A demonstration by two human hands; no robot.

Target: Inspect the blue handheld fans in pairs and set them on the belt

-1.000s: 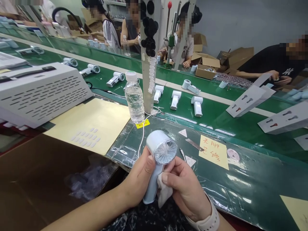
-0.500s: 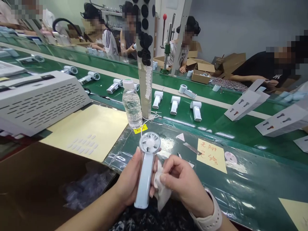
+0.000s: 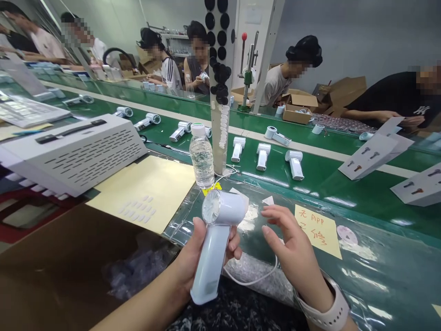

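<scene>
My left hand (image 3: 190, 253) is wrapped round the handle of a pale blue handheld fan (image 3: 211, 257). The fan stands tilted, its round head at the top turned partly sideways. To the right of it, my right hand (image 3: 292, 246) is raised over the bench with its fingers apart and nothing in them. A white cable (image 3: 253, 281) curves between the two hands, beside some clear plastic wrap (image 3: 265, 271). Just behind the fan head stands a water bottle (image 3: 201, 158). The white cloth from before is not clearly visible.
A yellow sheet (image 3: 151, 184) with small white pieces lies left, by a slotted grey box (image 3: 82, 151). Several fans, one a white-blue fan (image 3: 263, 156), lie on the green conveyor (image 3: 317, 161). A post (image 3: 219, 138) rises behind the bottle. Co-workers sit across.
The fan in my left hand has turned from its grille facing me to a side view. My right hand has let go of the white cloth and moved right, opening. The view has shifted left.
</scene>
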